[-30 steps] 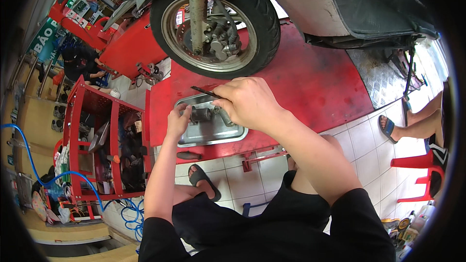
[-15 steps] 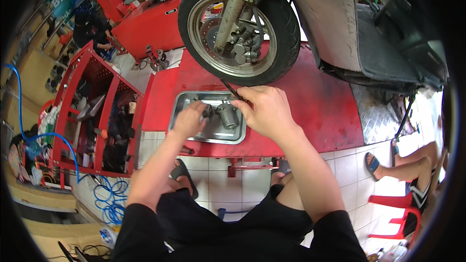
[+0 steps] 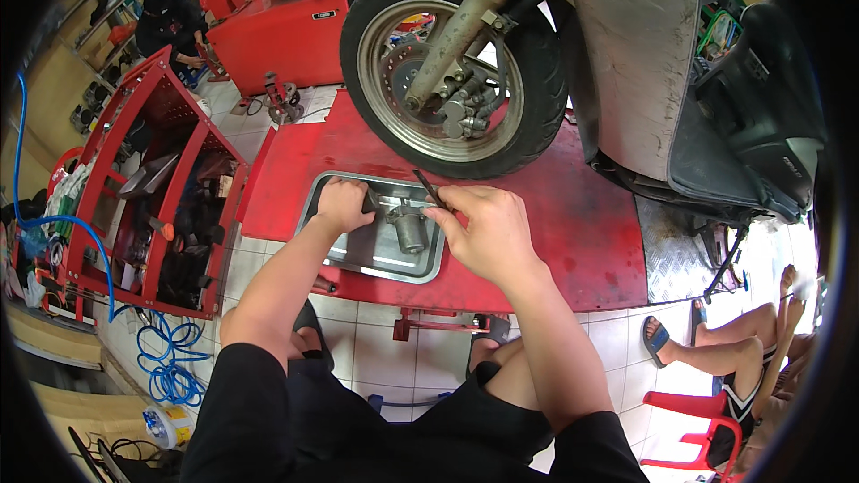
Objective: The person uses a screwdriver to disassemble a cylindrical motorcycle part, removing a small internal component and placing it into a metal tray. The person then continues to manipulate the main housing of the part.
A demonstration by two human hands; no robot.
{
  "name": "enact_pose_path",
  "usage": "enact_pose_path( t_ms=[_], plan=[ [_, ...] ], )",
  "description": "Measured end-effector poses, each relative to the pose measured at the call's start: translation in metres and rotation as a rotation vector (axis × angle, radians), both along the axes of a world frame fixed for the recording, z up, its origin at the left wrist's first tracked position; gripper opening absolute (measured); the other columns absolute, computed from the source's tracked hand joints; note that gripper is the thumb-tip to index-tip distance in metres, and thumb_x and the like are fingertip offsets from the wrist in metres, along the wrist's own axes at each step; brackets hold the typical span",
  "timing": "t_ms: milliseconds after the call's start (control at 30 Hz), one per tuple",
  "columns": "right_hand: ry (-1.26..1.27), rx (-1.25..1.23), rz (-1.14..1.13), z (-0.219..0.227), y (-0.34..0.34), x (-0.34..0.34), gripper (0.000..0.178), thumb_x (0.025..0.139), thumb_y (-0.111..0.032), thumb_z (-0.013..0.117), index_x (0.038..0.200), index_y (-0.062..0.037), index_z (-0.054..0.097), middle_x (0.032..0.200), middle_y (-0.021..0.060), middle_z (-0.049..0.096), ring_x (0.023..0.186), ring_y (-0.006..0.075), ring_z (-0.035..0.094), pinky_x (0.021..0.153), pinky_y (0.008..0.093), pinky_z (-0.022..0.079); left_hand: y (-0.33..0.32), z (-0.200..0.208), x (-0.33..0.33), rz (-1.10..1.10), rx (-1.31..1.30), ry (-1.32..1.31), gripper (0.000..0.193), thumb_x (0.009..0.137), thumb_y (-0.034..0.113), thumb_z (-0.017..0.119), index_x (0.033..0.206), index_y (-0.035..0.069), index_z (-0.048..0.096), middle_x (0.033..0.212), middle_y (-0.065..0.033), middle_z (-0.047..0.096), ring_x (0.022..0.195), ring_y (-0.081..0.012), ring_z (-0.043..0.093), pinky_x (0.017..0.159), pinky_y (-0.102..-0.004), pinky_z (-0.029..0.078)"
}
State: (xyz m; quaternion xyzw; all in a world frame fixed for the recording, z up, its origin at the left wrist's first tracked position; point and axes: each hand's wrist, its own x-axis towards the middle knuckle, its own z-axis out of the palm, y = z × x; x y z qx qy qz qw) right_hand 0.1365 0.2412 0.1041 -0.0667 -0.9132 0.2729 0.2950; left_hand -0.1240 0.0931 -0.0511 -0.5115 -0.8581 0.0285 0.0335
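Observation:
A shallow metal tray [image 3: 338,265] lies on the red platform in front of me. In it rests a grey metal part with a rounded cylindrical body [image 3: 410,234] and small fittings at its upper end. My left hand [image 3: 343,206] is over the tray's left side, its fingers closed round a small dark cylindrical piece [image 3: 369,200]. Between the thumb and fingers of my right hand [image 3: 488,219] is a thin dark rod-like tool [image 3: 427,185], pointing up and left above the tray's right far corner. Its exact kind is hard to make out.
Beyond the tray stands a scooter's front wheel [image 3: 456,156] on the red platform [image 3: 582,233]. A red tool cart [image 3: 183,206] is at left, with a coiled blue hose [image 3: 174,371] near it. At right, a person sits on a red chair [image 3: 689,404]; another person [image 3: 170,27] works far left.
My left hand has drawn back slightly from the metal part, with the dark piece now showing in its fingers. The right hand keeps the thin tool. The whole view has shifted.

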Motion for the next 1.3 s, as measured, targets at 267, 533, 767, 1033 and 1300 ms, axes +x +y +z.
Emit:
enact_pose_path(
  t_ms=[267,533,767,1033,1300],
  plan=[
    [0.047,0.022,0.025,-0.001,-0.001,-0.009,0.017,0.082,-0.019,0.076,0.091,-0.0045,0.072,0.078,0.0133,0.069,0.070,0.0325,0.066,0.061,0.0421,0.051,-0.040,-0.005,-0.002,0.387,0.815,-0.591,0.052,0.075,0.026,0.085,0.114,-0.005,0.070,0.097,-0.0135,0.075,0.090,-0.0185,0.071,0.084,-0.0321,0.054],
    [0.037,0.023,0.031,-0.006,-0.003,-0.007,0.015,0.083,-0.019,0.073,0.087,-0.0053,0.069,0.073,0.0122,0.066,0.070,0.0334,0.065,0.062,0.0441,0.051,-0.040,-0.014,0.008,0.482,1.161,-0.638,0.036,0.080,0.017,0.084,0.105,-0.005,0.071,0.093,-0.0070,0.074,0.085,-0.0097,0.065,0.082,-0.0275,0.052],
    [0.065,0.042,0.068,-0.011,-0.004,-0.006,0.014,0.083,-0.018,0.073,0.086,-0.0049,0.069,0.073,0.0117,0.066,0.070,0.0332,0.065,0.062,0.0437,0.051,-0.035,-0.016,-0.004,0.450,1.090,-0.636,0.040,0.078,0.019,0.086,0.106,-0.005,0.069,0.094,-0.0081,0.073,0.086,-0.0103,0.066,0.080,-0.0273,0.052],
    [0.004,0.015,0.049,-0.005,-0.002,-0.005,0.014,0.083,-0.018,0.073,0.086,-0.0049,0.069,0.074,0.0117,0.066,0.072,0.0334,0.065,0.063,0.0442,0.051,-0.036,-0.017,-0.009,0.567,0.990,-0.474,0.060,0.070,0.032,0.091,0.109,-0.004,0.064,0.098,-0.0157,0.073,0.091,-0.0230,0.070,0.083,-0.0357,0.054],
    [0.020,0.014,0.052,-0.007,0.001,-0.003,0.014,0.083,-0.018,0.073,0.088,-0.0048,0.070,0.078,0.0122,0.068,0.075,0.0337,0.066,0.064,0.0455,0.051,-0.034,-0.023,-0.013,0.489,0.996,-0.467,0.058,0.070,0.028,0.090,0.110,-0.004,0.062,0.094,-0.0162,0.072,0.087,-0.0229,0.070,0.080,-0.0356,0.055]
  ],
)
